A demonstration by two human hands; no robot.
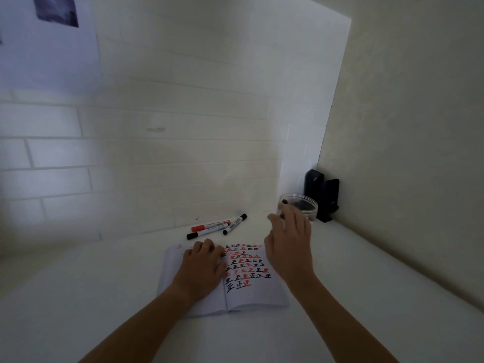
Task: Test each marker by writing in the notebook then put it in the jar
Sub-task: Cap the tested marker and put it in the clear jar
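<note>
An open notebook (251, 294) lies on the white table, its right page filled with rows of red and black written marks. My left hand (201, 268) rests flat on the left page and holds it down. My right hand (288, 244) is raised beside the clear jar (306, 205) at the back right. It pinches a dark-tipped marker (283, 205) at the jar's near rim; most of that marker is hidden by my fingers. Something dark lies inside the jar. Three markers lie behind the notebook: a red-capped one (209, 226), a black-capped one (207, 231) and another black-capped one (235, 224).
Two black upright objects (323, 195) stand in the corner right behind the jar. A white tiled wall runs along the back and a plain wall (406, 153) closes the right side. The table (104, 284) extends to the left and front.
</note>
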